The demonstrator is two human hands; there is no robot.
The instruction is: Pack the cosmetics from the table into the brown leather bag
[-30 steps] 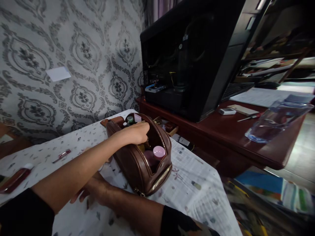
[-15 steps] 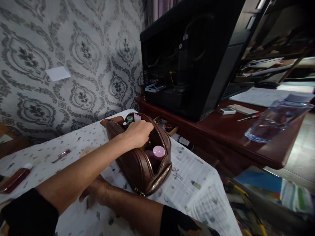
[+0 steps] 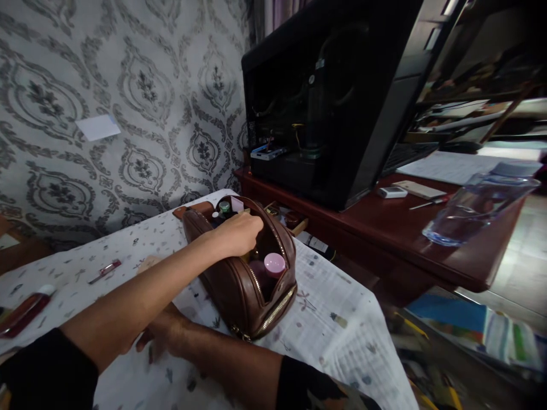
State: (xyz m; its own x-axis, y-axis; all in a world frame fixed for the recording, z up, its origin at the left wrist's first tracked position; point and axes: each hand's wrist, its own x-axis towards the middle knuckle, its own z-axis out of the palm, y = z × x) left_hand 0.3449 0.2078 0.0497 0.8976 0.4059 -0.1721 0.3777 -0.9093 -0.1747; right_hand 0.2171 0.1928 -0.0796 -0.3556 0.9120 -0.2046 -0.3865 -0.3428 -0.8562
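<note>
A brown leather toiletry bag (image 3: 233,290) stands unzipped on the patterned white cloth. Reaching across its opening, my left hand (image 3: 240,233) is closed like a fist, and its fingertips are hidden inside. Whatever it grips cannot be made out. A pink round lid (image 3: 274,264), a green-capped bottle (image 3: 224,208) and a small white cap (image 3: 215,215) show in the bag. My right hand (image 3: 164,331) lies low over the cloth, crossed beneath my left forearm. Its fingers are blurred and partly covered. Near the left forearm lies a beige flat item (image 3: 149,263), mostly hidden.
A lip gloss tube (image 3: 105,271) and a dark red bottle (image 3: 26,312) lie on the cloth (image 3: 337,302) at left. Beyond the bag, a black computer case (image 3: 316,114) stands on a red-brown desk (image 3: 461,262), with a clear plastic bottle (image 3: 474,208) near its edge.
The view has shifted very slightly. My left hand stays at the bag's opening, and my right hand remains under the left forearm with a small movement of its fingers.
</note>
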